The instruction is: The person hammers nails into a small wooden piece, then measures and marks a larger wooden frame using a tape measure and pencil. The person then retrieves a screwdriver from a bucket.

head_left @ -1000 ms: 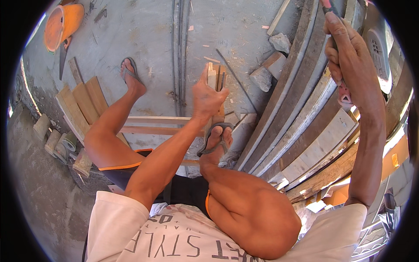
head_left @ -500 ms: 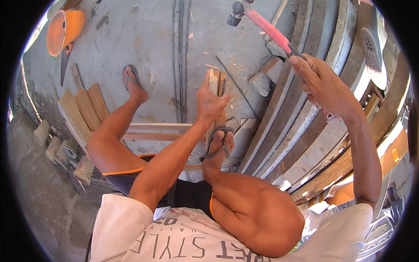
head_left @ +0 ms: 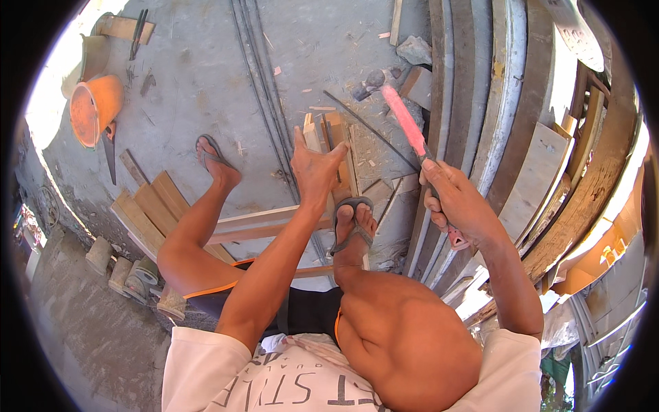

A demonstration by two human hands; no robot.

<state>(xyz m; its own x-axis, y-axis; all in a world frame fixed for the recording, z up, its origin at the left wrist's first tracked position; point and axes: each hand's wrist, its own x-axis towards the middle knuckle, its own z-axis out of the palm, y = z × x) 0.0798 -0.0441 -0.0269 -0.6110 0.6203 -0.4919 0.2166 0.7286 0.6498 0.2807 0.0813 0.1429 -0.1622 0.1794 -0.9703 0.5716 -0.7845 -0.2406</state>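
Observation:
My right hand (head_left: 458, 199) is wrapped round the handle of a hammer (head_left: 405, 120) with a pink-red grip. The hammer's dark head hangs up and to the left of the hand, apart from the wood. With thumb and fingers on either side, my left hand (head_left: 317, 175) grips a pale wooden strip (head_left: 312, 136), whose upper end is split. Beside that strip, a browner wooden piece (head_left: 339, 134) stands near my thumb. My palm hides where these pieces meet. My sandalled right foot (head_left: 353, 223) is set just below my left hand, on the wood.
Wooden rails (head_left: 254, 220) cross between my legs. Long beams (head_left: 460, 82) line the right side. An orange bucket (head_left: 96, 106) and a handsaw (head_left: 110, 154) lie at far left, above short boards (head_left: 154, 206). Thin rods (head_left: 264, 89) run along the concrete floor, near broken blocks (head_left: 415, 51).
The hammer and my right hand have come down and left, nearer the wood. My left hand keeps its grip on the wooden strip. The whole view has shifted somewhat.

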